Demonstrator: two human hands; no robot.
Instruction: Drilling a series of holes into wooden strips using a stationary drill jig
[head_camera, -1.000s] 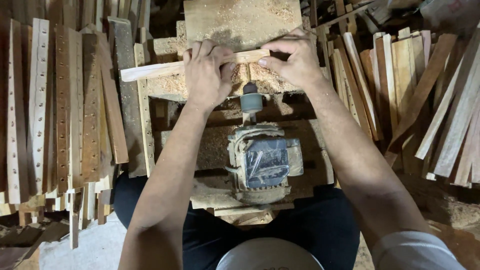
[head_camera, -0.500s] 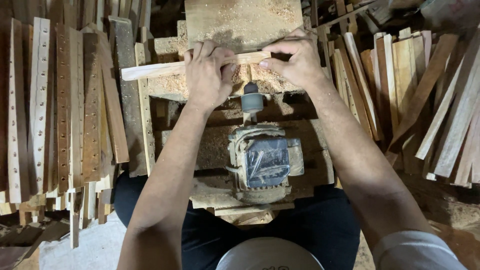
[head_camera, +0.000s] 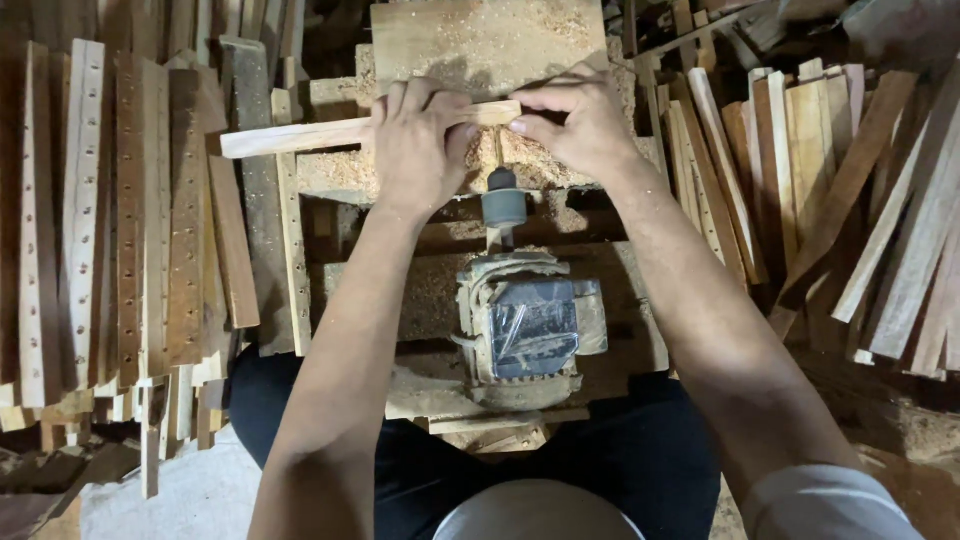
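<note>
From the head view, my left hand (head_camera: 420, 150) is clamped over the slat (head_camera: 300, 133), fingers wrapped across its top, and my right hand (head_camera: 580, 125) pinches its right end between thumb and fingertips. The slat lies crosswise on the sawdust-covered block (head_camera: 480, 40), just beyond the chuck (head_camera: 503, 205) of the motor (head_camera: 525, 325). To do this well, I judge I should keep the slat level and square to the bit and press evenly with both hands. The slat is pale, narrow and straight, its left end sticking out over the drilled strips (head_camera: 120, 220).
</note>
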